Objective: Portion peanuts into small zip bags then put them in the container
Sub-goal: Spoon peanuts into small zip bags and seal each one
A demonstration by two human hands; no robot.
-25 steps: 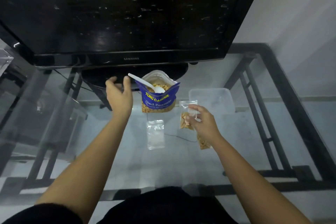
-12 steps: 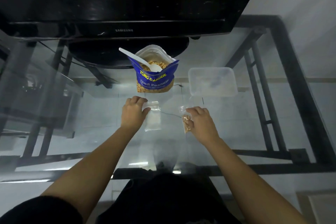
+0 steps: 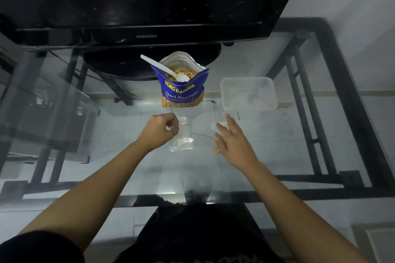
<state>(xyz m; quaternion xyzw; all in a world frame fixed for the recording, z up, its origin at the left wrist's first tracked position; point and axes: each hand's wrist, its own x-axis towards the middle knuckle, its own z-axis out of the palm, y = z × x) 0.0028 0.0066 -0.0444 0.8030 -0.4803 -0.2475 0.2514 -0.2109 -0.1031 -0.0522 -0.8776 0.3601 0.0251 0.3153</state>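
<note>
An open blue peanut bag (image 3: 181,92) stands mid-table with a white plastic spoon (image 3: 160,66) stuck in the nuts. In front of it an empty clear zip bag (image 3: 184,139) lies on the glass, and my left hand (image 3: 162,131) pinches its upper left edge with closed fingers. To the right lies a small zip bag with peanuts (image 3: 216,149), mostly hidden under my right hand (image 3: 234,140), which rests flat over it with fingers stretched apart. The clear plastic container (image 3: 249,108) sits beyond my right hand and looks empty.
The glass table (image 3: 299,145) has a black metal frame. A large black TV (image 3: 147,6) on a round stand (image 3: 119,64) fills the far side right behind the peanut bag. A thin wire runs between the two small bags.
My left hand came down from beside the peanut bag and closed on the empty zip bag. My right hand lowered the filled bag to the table, and its fingers have spread flat.
</note>
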